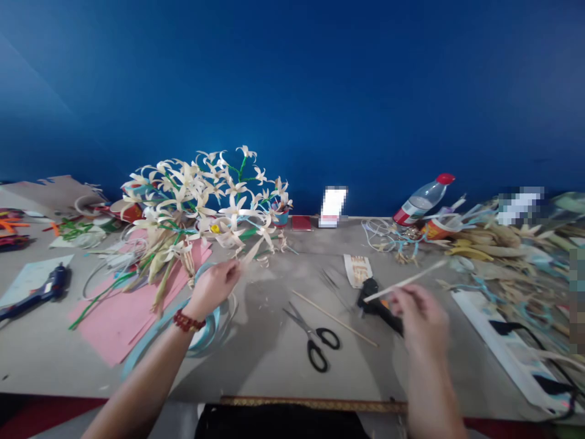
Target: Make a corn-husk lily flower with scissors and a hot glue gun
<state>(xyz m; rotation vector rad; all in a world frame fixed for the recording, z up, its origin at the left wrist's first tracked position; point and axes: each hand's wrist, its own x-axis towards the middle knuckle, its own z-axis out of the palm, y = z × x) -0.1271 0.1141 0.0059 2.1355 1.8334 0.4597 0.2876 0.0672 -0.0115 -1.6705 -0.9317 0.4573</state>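
My left hand, with a red bead bracelet at the wrist, is closed on a pale pointed strip, perhaps dried husk. It is just in front of a bunch of cream artificial flowers with green stems. My right hand pinches a narrow whitish strip that sticks out on both sides of the fingers; its kind is unclear. Beneath that strip lies a black glue gun, partly hidden by the hand. Between my hands are scissors with black handles, a thin wooden stick and blurred tweezers.
Pink paper and blue ribbon lie at left, beyond them a blue glue gun. A white power strip, a tilted plastic bottle and piled dried husks occupy the right. A blue wall rises behind.
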